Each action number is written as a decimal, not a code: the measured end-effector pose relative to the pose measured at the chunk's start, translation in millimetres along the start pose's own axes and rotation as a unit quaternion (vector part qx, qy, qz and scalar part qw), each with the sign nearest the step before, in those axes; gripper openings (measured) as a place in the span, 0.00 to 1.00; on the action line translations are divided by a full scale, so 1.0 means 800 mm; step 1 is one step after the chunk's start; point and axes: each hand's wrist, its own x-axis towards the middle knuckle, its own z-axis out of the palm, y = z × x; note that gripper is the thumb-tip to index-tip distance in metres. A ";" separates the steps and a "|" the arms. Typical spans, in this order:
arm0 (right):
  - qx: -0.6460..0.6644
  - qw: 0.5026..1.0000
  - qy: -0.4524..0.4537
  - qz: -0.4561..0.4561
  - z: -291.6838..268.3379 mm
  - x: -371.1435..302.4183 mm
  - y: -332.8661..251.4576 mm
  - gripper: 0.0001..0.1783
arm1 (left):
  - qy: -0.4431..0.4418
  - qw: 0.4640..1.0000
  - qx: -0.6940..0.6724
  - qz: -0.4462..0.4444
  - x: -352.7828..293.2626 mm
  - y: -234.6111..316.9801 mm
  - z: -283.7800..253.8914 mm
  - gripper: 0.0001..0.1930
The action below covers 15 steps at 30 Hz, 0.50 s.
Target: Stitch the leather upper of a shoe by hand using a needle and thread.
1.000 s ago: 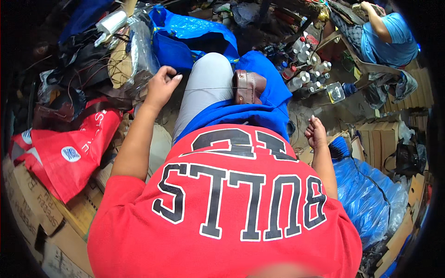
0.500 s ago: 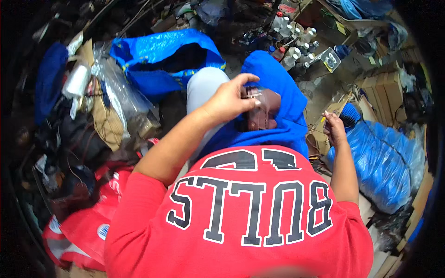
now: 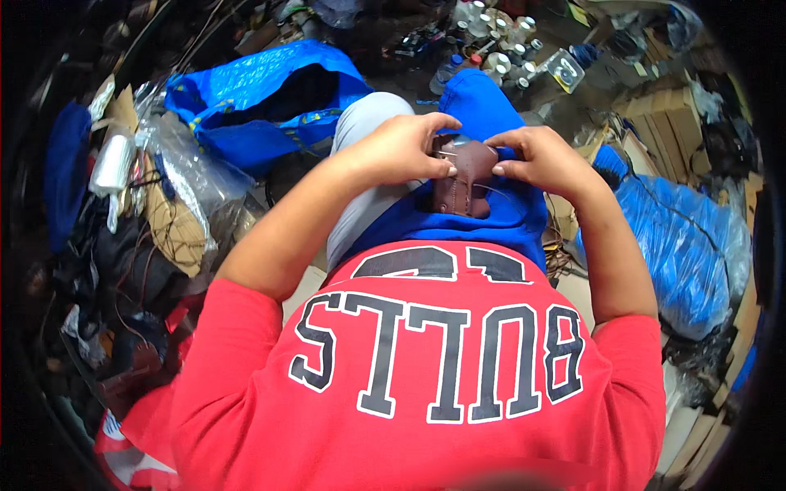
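Over blue cloth [image 3: 483,100], the left hand [image 3: 407,150] grips brown leather [image 3: 467,178]; whether the right hand [image 3: 542,160] does, I cannot tell.

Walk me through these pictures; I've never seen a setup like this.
There is no machine here, only a person's two bare hands. The camera sits on the person's head and looks down, so the red shirt fills the lower part, and the wide lens bends the edges.

The lap serves as the work surface: a blue cloth, with a stitched brown piece on it. The left hand and right hand have their fingers at its two sides; how firmly each grips, I can't tell.

Beyond the knees are a blue bag and bottles.
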 end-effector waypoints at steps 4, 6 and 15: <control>-0.095 0.991 -0.048 -0.079 -0.004 0.042 -0.025 0.27 | 0.026 0.976 0.194 0.093 0.017 -0.037 -0.020 0.37; -0.131 0.980 -0.094 -0.119 -0.008 0.056 -0.031 0.29 | -0.024 0.983 0.180 0.006 0.018 -0.013 -0.028 0.36; -0.092 0.976 -0.071 -0.182 0.019 0.092 -0.003 0.21 | 0.149 0.980 0.122 0.049 0.013 -0.046 0.019 0.28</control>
